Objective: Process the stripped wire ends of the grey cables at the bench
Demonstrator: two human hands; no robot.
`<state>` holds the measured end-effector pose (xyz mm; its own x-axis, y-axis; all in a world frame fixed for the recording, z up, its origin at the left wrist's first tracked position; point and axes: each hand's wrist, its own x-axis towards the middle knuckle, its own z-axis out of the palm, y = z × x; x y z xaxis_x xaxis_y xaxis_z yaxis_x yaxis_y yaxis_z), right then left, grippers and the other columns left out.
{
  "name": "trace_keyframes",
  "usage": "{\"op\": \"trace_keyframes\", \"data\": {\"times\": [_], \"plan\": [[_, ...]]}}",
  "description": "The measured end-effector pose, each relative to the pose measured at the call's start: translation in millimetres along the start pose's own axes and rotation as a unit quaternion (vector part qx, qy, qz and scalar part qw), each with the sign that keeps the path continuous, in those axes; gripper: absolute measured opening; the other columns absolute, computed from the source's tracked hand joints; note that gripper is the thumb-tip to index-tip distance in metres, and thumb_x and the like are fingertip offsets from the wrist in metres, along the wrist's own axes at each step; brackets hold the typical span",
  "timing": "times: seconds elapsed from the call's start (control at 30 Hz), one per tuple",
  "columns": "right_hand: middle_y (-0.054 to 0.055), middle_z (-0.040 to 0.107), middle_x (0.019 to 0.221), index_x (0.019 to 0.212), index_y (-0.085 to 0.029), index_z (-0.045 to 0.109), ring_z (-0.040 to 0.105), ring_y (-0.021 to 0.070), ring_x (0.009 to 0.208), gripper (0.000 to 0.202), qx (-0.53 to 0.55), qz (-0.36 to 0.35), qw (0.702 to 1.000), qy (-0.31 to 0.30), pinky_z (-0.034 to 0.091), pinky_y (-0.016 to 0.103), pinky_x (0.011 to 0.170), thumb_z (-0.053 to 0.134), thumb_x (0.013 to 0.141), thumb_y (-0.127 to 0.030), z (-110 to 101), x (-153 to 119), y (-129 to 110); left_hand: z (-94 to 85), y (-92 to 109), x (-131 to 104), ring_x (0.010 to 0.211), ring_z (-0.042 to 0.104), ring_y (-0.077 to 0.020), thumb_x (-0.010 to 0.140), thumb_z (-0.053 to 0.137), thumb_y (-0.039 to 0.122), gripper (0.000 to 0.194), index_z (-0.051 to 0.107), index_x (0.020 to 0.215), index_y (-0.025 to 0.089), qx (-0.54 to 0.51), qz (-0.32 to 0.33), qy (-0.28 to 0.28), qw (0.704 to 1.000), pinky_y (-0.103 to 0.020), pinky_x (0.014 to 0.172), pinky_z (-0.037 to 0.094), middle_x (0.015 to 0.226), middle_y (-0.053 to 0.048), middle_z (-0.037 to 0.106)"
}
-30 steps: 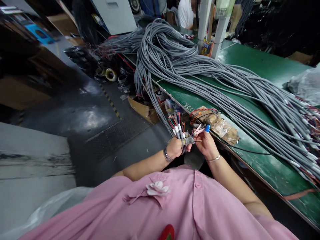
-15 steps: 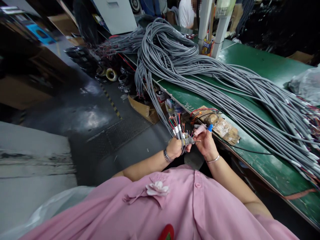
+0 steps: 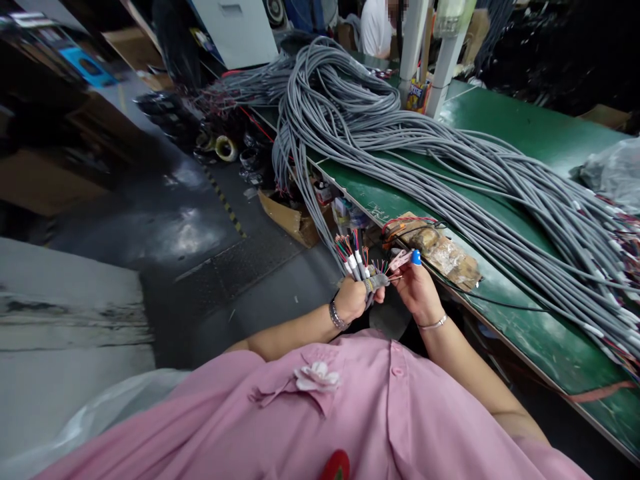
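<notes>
My left hand (image 3: pixel 351 298) is wrapped round several grey cables (image 3: pixel 356 265), whose ends fan out upward into coloured wires. A grey covering with a yellow mark sits over its fingertips. Just to the right, my right hand (image 3: pixel 416 287) has its fingers pinched by thin bare-ended wires (image 3: pixel 383 268) that come from the left hand. A blue cover (image 3: pixel 416 257) is on one of its fingertips and a pale pink wrap is on another finger. What exactly lies between the right fingertips is too small to tell.
A long bundle of grey cables (image 3: pixel 425 143) runs over the green table (image 3: pixel 545 363). A wrapped wooden block (image 3: pixel 450 261) with black and red wires lies at its near edge. Below the table is an open cardboard box (image 3: pixel 285 217). Beyond the table is a person in white (image 3: pixel 375 28).
The fingers of my right hand have shifted slightly, and the wires by them are more spread. My left hand has kept its hold on the cables. The view has moved a little.
</notes>
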<state>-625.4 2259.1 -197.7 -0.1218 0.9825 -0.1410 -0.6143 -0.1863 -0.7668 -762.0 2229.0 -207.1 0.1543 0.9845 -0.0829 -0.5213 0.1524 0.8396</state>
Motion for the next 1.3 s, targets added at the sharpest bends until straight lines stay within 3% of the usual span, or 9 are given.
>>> {"op": "trace_keyframes", "data": {"times": [0.27,0.57,0.77,0.93,1.03,1.3], "plan": [[-0.001,0.063,0.069,0.075,-0.019,0.065,0.052,0.0102,0.061,0.031,0.015,-0.011,0.999,0.031,0.045,0.023,0.056,0.071,0.076,-0.049,1,5,3,1.2,-4,3,0.039,0.049,-0.0099,0.067,0.075,0.041,0.034,0.059,0.057,0.013,0.014,-0.012,0.009,1.0,-0.023,0.041,0.041,0.047,-0.001,0.056],[0.002,0.068,0.08,0.082,-0.02,0.066,0.057,0.0105,0.062,0.05,0.001,0.061,0.998,-0.016,0.048,0.022,0.053,0.062,0.072,-0.069,-4,-1,-1,-6.1,0,-9,0.04,0.05,-0.0101,0.068,0.072,0.035,0.026,0.059,0.059,0.014,-0.008,0.012,0.012,1.0,-0.023,0.041,0.041,0.047,0.0,0.057],[0.001,0.067,0.082,0.084,-0.019,0.067,0.056,0.0088,0.064,0.031,-0.042,0.026,0.999,-0.007,0.048,0.019,0.053,0.069,0.077,-0.048,0,-3,-5,-2.5,4,-10,0.042,0.051,-0.0098,0.067,0.071,0.035,0.024,0.06,0.064,0.015,-0.031,0.016,0.052,0.998,-0.022,0.043,0.043,0.05,0.001,0.058],[0.0,0.066,0.08,0.085,-0.02,0.067,0.055,0.0087,0.061,0.035,-0.025,0.029,0.999,0.013,0.049,0.02,0.052,0.07,0.075,-0.053,-1,-5,-4,4.1,4,-6,0.043,0.052,-0.01,0.065,0.072,0.036,0.025,0.058,0.064,0.015,-0.028,0.017,0.071,0.997,-0.022,0.043,0.043,0.05,0.001,0.059],[-0.002,0.064,0.074,0.083,-0.02,0.066,0.055,0.0085,0.062,0.028,-0.018,0.024,0.999,0.024,0.049,0.02,0.054,0.074,0.074,-0.046,-1,-5,-4,6.4,4,-4,0.042,0.052,-0.01,0.065,0.073,0.037,0.026,0.059,0.064,0.015,-0.021,0.016,0.072,0.997,-0.023,0.043,0.043,0.049,0.001,0.059],[0.0,0.068,0.083,0.086,-0.022,0.068,0.058,0.0111,0.071,0.026,-0.022,0.027,0.999,0.027,0.051,0.023,0.061,0.073,0.074,-0.044,-1,-9,-7,6.8,4,-1,0.042,0.052,-0.0105,0.064,0.074,0.038,0.028,0.059,0.064,0.015,-0.02,0.009,0.074,0.997,-0.023,0.043,0.044,0.048,0.001,0.058]]}}
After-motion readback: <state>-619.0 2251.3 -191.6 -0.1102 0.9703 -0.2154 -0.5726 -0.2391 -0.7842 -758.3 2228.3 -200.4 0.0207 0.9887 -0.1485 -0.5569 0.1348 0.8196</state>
